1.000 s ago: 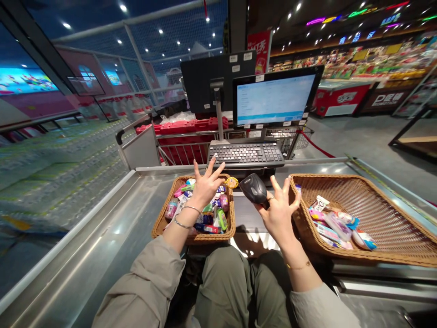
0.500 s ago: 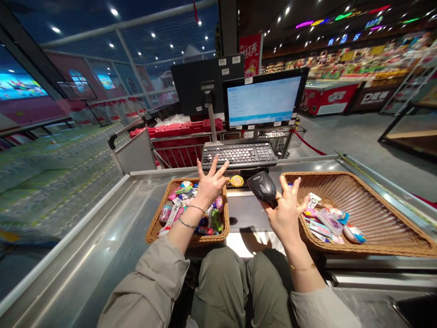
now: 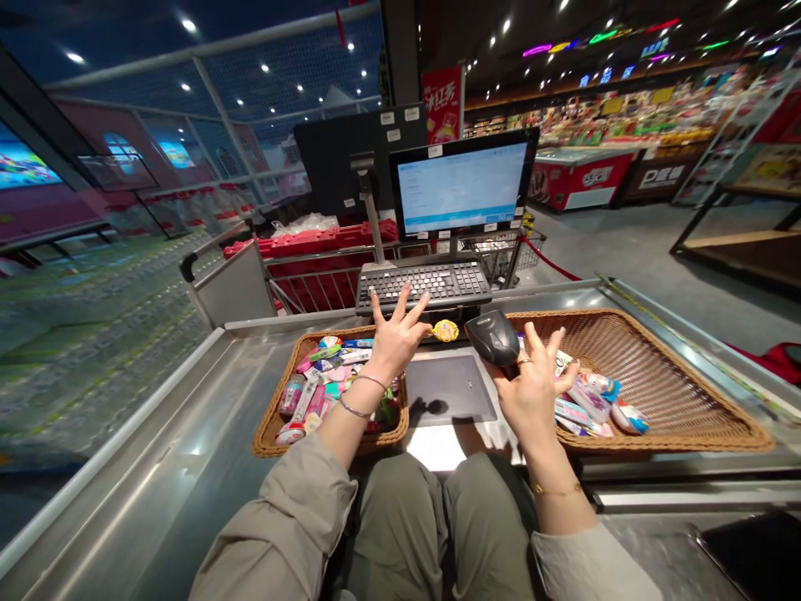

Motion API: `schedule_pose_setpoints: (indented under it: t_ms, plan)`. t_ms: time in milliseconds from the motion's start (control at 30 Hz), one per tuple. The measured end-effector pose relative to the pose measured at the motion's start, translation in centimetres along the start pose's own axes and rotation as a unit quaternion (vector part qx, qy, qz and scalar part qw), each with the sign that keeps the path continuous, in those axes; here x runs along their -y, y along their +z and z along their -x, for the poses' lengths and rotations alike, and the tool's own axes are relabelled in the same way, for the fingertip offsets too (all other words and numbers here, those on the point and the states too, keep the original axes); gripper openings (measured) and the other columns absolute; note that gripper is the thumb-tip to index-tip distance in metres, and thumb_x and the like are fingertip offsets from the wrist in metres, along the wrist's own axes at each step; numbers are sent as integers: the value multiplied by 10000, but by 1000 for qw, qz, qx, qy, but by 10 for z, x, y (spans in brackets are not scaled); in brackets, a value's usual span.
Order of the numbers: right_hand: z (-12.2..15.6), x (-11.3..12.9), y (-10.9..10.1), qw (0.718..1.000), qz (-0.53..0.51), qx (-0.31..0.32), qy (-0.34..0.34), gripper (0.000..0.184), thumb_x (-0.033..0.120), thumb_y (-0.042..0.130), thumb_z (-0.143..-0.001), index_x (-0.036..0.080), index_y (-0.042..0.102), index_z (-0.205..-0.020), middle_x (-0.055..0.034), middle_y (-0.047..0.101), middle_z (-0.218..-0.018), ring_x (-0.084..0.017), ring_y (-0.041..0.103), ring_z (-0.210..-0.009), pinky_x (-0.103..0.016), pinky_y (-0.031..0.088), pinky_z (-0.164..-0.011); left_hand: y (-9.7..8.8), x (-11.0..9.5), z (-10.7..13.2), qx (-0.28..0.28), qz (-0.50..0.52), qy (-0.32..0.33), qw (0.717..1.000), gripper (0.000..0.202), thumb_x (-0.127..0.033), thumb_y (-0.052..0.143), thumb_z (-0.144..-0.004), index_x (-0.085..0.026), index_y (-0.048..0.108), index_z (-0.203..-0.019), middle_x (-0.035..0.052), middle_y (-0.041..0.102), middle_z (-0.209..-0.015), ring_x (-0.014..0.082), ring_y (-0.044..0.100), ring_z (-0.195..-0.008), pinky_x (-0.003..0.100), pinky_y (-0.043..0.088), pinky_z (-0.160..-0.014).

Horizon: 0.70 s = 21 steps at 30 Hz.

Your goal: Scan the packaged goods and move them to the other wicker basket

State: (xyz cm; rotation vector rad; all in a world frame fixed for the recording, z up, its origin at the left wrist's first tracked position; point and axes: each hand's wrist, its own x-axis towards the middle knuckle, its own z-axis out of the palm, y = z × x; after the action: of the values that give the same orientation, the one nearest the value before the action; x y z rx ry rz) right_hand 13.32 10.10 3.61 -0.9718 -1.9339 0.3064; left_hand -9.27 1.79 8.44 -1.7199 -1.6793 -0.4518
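Note:
My left hand [image 3: 395, 342] pinches a yellow, round, flat-looking lollipop [image 3: 446, 331] between thumb and index finger, the other fingers spread. It is above the right side of the left wicker basket [image 3: 265, 417], which holds many small colourful packets and toys. In my right hand [image 3: 529, 391] is a black handheld barcode scanner [image 3: 493, 337], its head turned toward the lollipop with a small gap between them. The scanner's handle is mostly hidden by my palm. Beneath my right hand, the right wicker basket [image 3: 682, 376] has several packets and egg-shaped packages at its left end.
A grey flat panel [image 3: 450, 388] is set in the metal counter [image 3: 206, 401] between the baskets. Behind it stand a black keyboard [image 3: 425, 284] and a lit monitor [image 3: 463, 188]. A shopping cart [image 3: 313, 280] is beyond the counter.
My left hand has brought the lollipop slightly right, closer to the scanner. The scanner stays in my right hand. The view has shifted a little to the right.

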Motion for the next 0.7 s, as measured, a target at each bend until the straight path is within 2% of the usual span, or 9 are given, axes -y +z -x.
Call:
schedule_pose_setpoints:
  t_ms: [367, 600, 700]
  plan:
    - [-3, -12, -6, 997, -24, -53, 46, 265, 371, 583, -855, 165, 696, -975, -182, 477, -1542, -396, 159, -1552, -745, -17, -1149, 17, -15, -18, 3, 11, 5, 1000, 140, -300, 627, -968, -247, 742, -909, 54, 523, -1523, 371, 236, -1530, 808, -122, -1126]
    - [-4, -18, -10, 992, -20, -100, 72, 336, 443, 623, -864, 151, 702, -1011, -193, 488, -1530, -426, 181, -1543, -738, -17, -1152, 25, -31, -33, -3, 20, 26, 999, 142, -321, 635, -962, -250, 743, -904, 48, 522, -1524, 366, 224, -1530, 795, -124, -1124]
    - [-4, -22, -11, 989, -16, -118, 91, 391, 473, 628, -869, 154, 700, -1085, -194, 507, -1515, -417, 200, -1541, -731, -15, -1159, 30, -39, -41, -13, 16, 41, 999, 137, -310, 631, -965, -253, 743, -912, 49, 524, -1522, 357, 228, -1528, 778, -141, -1126]
